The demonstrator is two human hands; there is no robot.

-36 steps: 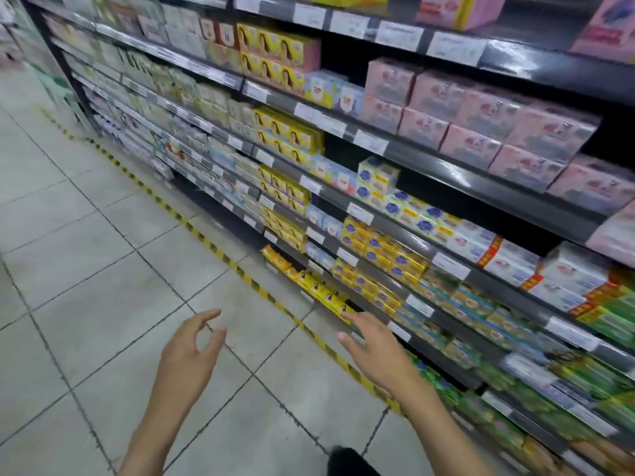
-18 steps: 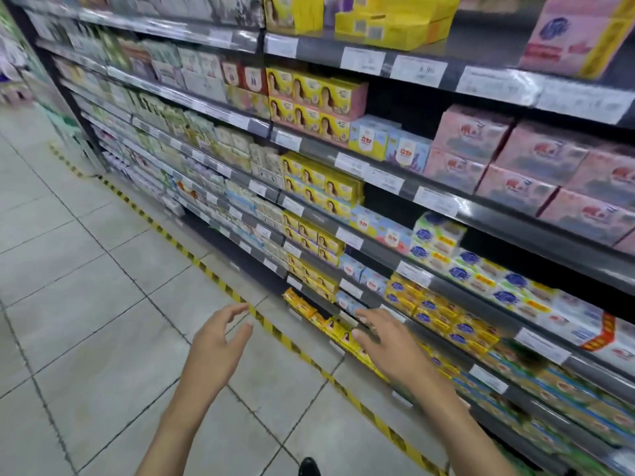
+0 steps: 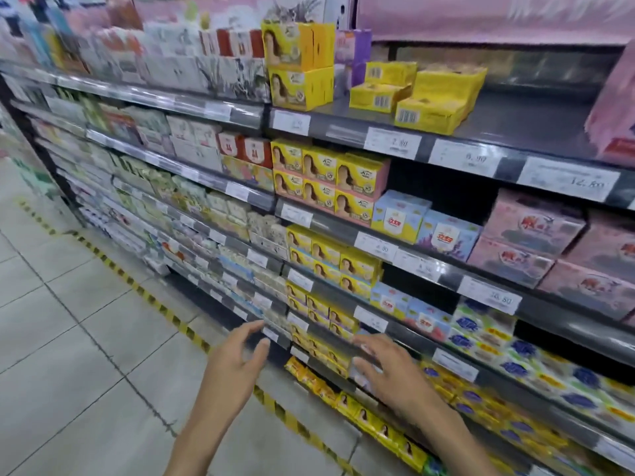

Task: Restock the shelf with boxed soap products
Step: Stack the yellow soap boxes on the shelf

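Observation:
A long store shelf unit (image 3: 388, 231) runs from far left to near right, packed with boxed soap. Yellow soap boxes (image 3: 328, 176) with a printed portrait fill the middle tiers, and loose yellow packs (image 3: 426, 104) lie on the upper tier. Blue and white boxes (image 3: 422, 225) sit to their right, pink boxes (image 3: 536, 242) further right. My left hand (image 3: 237, 359) hovers empty with fingers apart in front of the lower tiers. My right hand (image 3: 391, 369) is spread open just before the low yellow boxes (image 3: 326, 352), holding nothing.
Grey floor tiles (image 3: 75, 355) spread to the left, with a yellow-black hazard stripe (image 3: 161, 307) along the shelf base. Price tags (image 3: 391, 142) line each shelf edge. The upper tier has bare space (image 3: 536, 111) to the right of the yellow packs.
The view has tilted upward, bringing the top tiers into sight. Both hands have risen and moved forward toward the lower shelves, still empty.

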